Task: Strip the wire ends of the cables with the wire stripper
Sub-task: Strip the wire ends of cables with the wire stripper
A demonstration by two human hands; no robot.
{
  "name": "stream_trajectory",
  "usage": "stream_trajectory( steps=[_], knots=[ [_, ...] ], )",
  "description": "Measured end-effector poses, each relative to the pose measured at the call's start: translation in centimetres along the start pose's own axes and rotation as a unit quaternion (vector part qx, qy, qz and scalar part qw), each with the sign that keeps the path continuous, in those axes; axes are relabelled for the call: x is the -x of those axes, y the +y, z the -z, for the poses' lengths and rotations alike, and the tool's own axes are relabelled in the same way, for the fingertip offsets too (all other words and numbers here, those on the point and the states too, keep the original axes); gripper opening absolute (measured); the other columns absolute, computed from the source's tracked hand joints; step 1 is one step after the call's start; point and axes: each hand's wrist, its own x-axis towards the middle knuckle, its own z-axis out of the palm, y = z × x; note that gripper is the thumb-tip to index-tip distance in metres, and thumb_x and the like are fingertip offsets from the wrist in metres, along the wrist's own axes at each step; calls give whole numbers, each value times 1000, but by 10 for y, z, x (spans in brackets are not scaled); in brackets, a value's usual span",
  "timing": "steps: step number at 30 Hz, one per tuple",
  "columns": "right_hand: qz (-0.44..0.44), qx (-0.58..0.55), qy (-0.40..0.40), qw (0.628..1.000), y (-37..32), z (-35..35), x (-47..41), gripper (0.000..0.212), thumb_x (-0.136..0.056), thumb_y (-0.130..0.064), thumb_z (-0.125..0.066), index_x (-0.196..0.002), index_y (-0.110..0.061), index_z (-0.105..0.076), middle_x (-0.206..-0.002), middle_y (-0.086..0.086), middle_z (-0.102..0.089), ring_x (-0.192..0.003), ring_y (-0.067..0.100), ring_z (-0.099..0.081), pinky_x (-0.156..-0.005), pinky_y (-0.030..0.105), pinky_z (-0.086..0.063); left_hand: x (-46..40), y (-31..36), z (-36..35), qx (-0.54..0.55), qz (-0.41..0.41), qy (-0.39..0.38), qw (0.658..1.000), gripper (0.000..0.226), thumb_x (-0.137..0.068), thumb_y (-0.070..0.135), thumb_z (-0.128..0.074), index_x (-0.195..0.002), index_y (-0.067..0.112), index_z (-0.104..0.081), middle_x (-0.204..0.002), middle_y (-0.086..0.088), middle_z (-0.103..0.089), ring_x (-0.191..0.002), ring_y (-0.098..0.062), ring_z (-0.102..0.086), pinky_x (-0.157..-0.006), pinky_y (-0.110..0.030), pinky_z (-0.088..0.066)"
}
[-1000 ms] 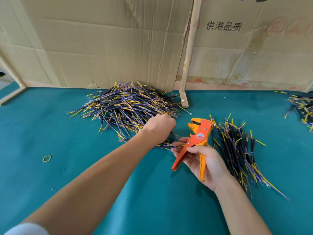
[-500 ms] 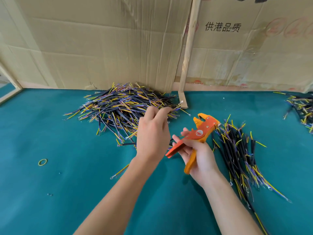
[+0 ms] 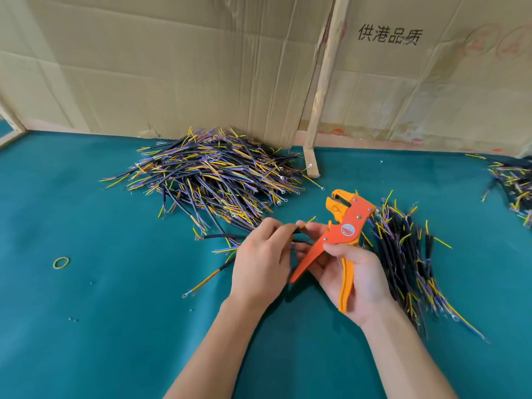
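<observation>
The left hand [image 3: 260,259] has left the pile [image 3: 213,175] and now pinches one cable [image 3: 298,229] beside the stripper [image 3: 344,228] — gripped by the right hand [image 3: 349,276], handles apart — ready to feed.

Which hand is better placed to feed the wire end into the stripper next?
The left hand, probably. It already pinches a black cable, whose yellow wire end points toward the wire stripper. The right hand is busy gripping the stripper's handles.
</observation>
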Motion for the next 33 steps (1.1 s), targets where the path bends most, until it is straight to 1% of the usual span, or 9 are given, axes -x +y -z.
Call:
stream_trajectory(
  steps=[3,5,7,10,14,19,23,27,33],
  knots=[
    [7,-2,11,1000,-3,4,-2,44,-80,-1,-51,-119,1,-71,-135,22,-64,-100,35,-71,-87,39,-60,0,-2,-1,8,2,11,1000,15,-92,6,-60,-101,9,-72,-90,-4,-62,-74,-30,-61,-59,-43,-54],
    [4,0,9,1000,-3,8,-3,45,-79,-1,-51,-117,-1,-74,-133,21,-66,-98,32,-71,-86,38,-59,0,-1,-1,11,5,13,1000,17,-93,7,-60,-104,11,-73,-90,-3,-62,-74,-29,-61,-58,-42,-54],
    [1,3,0,1000,-3,10,-4,47,-76,-1,-54,-119,0,-73,-133,22,-66,-98,32,-72,-86,37,-59,0,2,-1,10,21,15,1000,20,-95,15,-59,-107,16,-74,-88,1,-60,-71,-25,-60,-57,-40,-53],
    [-6,24,-29,999,-2,10,-4,54,-71,-4,-61,-123,-1,-71,-134,20,-65,-96,31,-72,-86,38,-59,-7,5,1,12,77,26,997,18,-96,28,-60,-101,26,-76,-82,7,-56,-67,-18,-55,-55,-36,-50],
    [-8,23,-33,999,-1,13,-4,59,-69,-5,-62,-127,-2,-69,-137,19,-64,-92,29,-72,-86,39,-59,-14,12,-6,59,185,9,981,12,-95,29,-63,-88,32,-72,-83,10,-60,-75,-10,-56,-66,-37,-51],
    [-12,33,-38,999,0,15,-7,59,-68,-5,-61,-126,-2,-70,-136,21,-64,-89,29,-71,-84,39,-59,-13,19,-10,143,255,47,955,10,-93,27,-64,-85,32,-68,-79,14,-67,-76,-7,-62,-71,-32,-50],
    [-13,37,-41,998,0,15,-7,57,-70,-3,-58,-126,-2,-70,-137,19,-63,-89,28,-71,-85,41,-59,-14,17,-7,193,258,42,946,9,-91,29,-61,-84,28,-68,-69,9,-63,-69,-15,-58,-71,-40,-51],
    [-16,32,-35,999,0,16,-8,54,-75,2,-49,-124,0,-70,-137,19,-64,-87,28,-72,-85,40,-59,-11,14,-8,213,249,49,943,10,-90,28,-61,-86,23,-68,-69,1,-62,-66,-22,-56,-68,-47,-51],
    [-18,37,-33,999,0,17,-11,56,-75,2,-51,-130,4,-64,-136,20,-64,-86,28,-72,-83,41,-60,-11,14,-7,221,256,54,940,9,-92,17,-67,-88,25,-68,-69,1,-65,-64,-21,-58,-67,-48,-53]
  ],
)
